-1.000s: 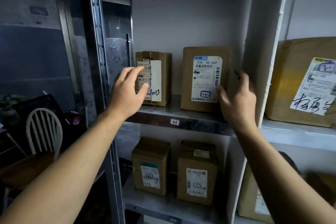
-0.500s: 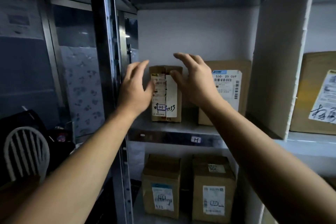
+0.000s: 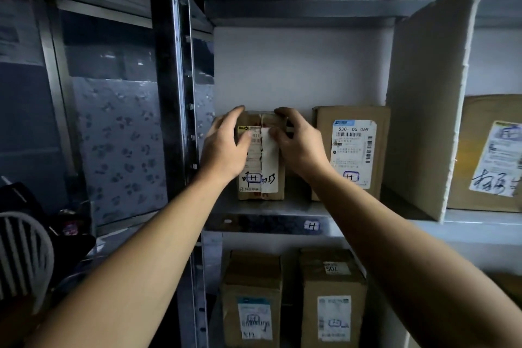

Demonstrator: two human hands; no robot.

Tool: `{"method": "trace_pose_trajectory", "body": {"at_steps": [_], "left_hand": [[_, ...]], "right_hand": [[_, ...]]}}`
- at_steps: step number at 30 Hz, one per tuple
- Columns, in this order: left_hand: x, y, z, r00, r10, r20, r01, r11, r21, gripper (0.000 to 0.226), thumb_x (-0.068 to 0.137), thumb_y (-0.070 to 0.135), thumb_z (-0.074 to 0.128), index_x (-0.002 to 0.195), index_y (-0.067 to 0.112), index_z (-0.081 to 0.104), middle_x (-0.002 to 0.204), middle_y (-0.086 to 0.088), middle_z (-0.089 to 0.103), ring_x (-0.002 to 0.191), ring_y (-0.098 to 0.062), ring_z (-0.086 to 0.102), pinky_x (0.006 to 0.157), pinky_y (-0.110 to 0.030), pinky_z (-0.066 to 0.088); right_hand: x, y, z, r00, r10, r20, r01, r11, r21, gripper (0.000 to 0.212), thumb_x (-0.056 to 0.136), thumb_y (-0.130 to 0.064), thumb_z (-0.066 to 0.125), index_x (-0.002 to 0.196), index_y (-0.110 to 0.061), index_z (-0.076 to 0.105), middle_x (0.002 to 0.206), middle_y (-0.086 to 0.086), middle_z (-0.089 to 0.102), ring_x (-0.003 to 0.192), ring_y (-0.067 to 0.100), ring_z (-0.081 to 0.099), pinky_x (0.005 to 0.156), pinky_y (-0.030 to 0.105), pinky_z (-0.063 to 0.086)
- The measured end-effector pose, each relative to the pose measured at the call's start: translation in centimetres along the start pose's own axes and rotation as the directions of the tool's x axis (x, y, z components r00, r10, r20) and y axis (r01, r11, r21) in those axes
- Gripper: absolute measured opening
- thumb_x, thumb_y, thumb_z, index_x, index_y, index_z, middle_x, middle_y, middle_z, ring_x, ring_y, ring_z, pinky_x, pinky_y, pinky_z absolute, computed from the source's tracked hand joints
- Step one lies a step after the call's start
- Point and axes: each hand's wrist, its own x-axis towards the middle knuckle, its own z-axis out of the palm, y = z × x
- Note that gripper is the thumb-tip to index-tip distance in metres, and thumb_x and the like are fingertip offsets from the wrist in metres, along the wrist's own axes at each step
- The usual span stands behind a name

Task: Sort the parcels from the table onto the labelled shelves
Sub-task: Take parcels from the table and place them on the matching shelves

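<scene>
While both bare forearms reached up from the lower edge of the view, the metal shelving unit (image 3: 172, 93) took up most of what could be seen, its dark upright post standing left of centre. A white divider board (image 3: 423, 127) stood upright on the middle shelf (image 3: 299, 207), splitting it into a left bay and a right bay. Right of the board sat a large brown parcel (image 3: 477, 127), cut off by the frame edge, with black handwriting on its white label. In the left bay, just beside the board, stood a medium parcel (image 3: 353, 150) whose label read 530- D5 069 and carried a boxed H. On the shelf below, two lower parcels (image 3: 251, 277) stood side by side, labels facing out. A white spindle-back chair (image 3: 22, 257) showed at the far left, well apart from the shelving.

The small parcel (image 3: 262, 181) stood upright at the left of the bay, near the post and apart from the medium parcel, a boxed H written on its front. The left hand (image 3: 226, 147) gripped its upper left edge, fingers curled over the top and thumb across the label. The right hand (image 3: 299, 144) gripped the upper right corner, fingers hooked over the top. A little H tag (image 3: 311, 225) was stuck on the shelf's front lip.
</scene>
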Motion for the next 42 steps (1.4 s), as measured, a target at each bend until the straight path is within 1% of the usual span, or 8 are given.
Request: {"method": "trace_pose_trajectory", "body": {"at_steps": [3,8,13,18,21,25,31,42], "left_hand": [[-0.1,-0.2,-0.4,0.999,0.038,-0.032,-0.038,0.999,0.005,0.049,0.093,0.018,0.061,0.140,0.017,0.046,0.135,-0.007,0.051,0.121,-0.018,0.049,0.096,-0.023,0.037],[-0.2,-0.2,-0.4,0.998,0.042,-0.047,-0.041,0.999,0.027,0.048,0.094,0.018,0.060,0.140,0.016,0.046,0.134,-0.008,0.051,0.112,-0.009,0.047,0.092,-0.022,0.037],[-0.4,0.0,-0.5,0.996,0.046,-0.073,-0.044,0.998,0.039,0.050,0.093,0.015,0.061,0.140,0.016,0.046,0.139,-0.010,0.046,0.124,-0.023,0.050,0.095,-0.023,0.038],[0.2,1.1,-0.5,0.975,0.169,-0.142,-0.156,0.983,0.097,0.047,0.093,0.017,0.060,0.139,0.014,0.048,0.137,-0.010,0.046,0.126,-0.019,0.043,0.093,-0.004,0.022],[0.6,2.9,0.2,0.954,0.266,-0.139,-0.251,0.961,0.114,0.047,0.092,0.017,0.060,0.138,0.012,0.049,0.135,-0.011,0.049,0.126,-0.021,0.045,0.099,-0.012,0.029],[0.9,5.6,2.5,0.918,0.384,-0.100,-0.373,0.922,0.105,0.046,0.090,0.017,0.062,0.134,0.009,0.053,0.128,-0.012,0.054,0.118,-0.023,0.051,0.099,-0.025,0.039],[1.4,8.7,5.9,0.920,0.391,0.032,-0.393,0.918,0.051,0.047,0.090,0.019,0.063,0.135,0.011,0.052,0.129,-0.010,0.053,0.120,-0.023,0.051,0.097,-0.020,0.035],[1.5,9.4,9.6,0.981,0.163,0.103,-0.163,0.987,-0.005,0.046,0.094,0.022,0.060,0.139,0.017,0.049,0.140,-0.008,0.044,0.126,-0.021,0.047,0.096,-0.013,0.030]], "right_hand": [[-0.1,0.2,0.6,1.000,-0.024,0.008,0.024,1.000,-0.005,0.040,0.096,-0.027,0.062,0.135,-0.027,0.054,0.126,0.008,0.062,0.106,0.025,0.063,0.093,0.042,0.054],[0.0,0.3,0.8,0.999,-0.042,0.003,0.042,0.997,-0.064,0.043,0.097,-0.028,0.060,0.139,-0.027,0.051,0.131,0.010,0.055,0.113,0.023,0.055,0.090,0.024,0.042],[-0.8,-0.1,-0.6,0.985,-0.173,-0.026,0.167,0.973,-0.159,0.049,0.097,-0.029,0.062,0.143,-0.028,0.048,0.142,0.009,0.049,0.126,0.027,0.050,0.100,0.038,0.046],[-1.7,0.2,-3.5,0.929,-0.355,-0.101,0.312,0.902,-0.297,0.044,0.097,-0.031,0.060,0.139,-0.018,0.054,0.137,0.010,0.054,0.122,0.026,0.054,0.095,0.032,0.044],[-1.6,1.2,-5.9,0.903,-0.398,-0.164,0.319,0.874,-0.366,0.042,0.096,-0.030,0.060,0.136,-0.015,0.057,0.135,0.012,0.055,0.122,0.030,0.053,0.096,0.036,0.045],[-0.9,3.7,-9.2,0.905,-0.364,-0.220,0.245,0.868,-0.431,0.043,0.095,-0.033,0.059,0.135,-0.018,0.057,0.138,0.011,0.053,0.127,0.031,0.047,0.102,0.040,0.044],[0.2,6.6,-13.0,0.946,-0.216,-0.240,0.107,0.911,-0.398,0.047,0.096,-0.029,0.062,0.141,-0.022,0.051,0.147,0.013,0.043,0.134,0.032,0.043,0.108,0.041,0.042],[-0.1,9.3,-13.6,0.988,-0.097,-0.123,0.072,0.978,-0.196,0.050,0.097,-0.030,0.062,0.144,-0.028,0.046,0.139,0.004,0.050,0.118,0.014,0.050,0.092,0.024,0.043]]}}
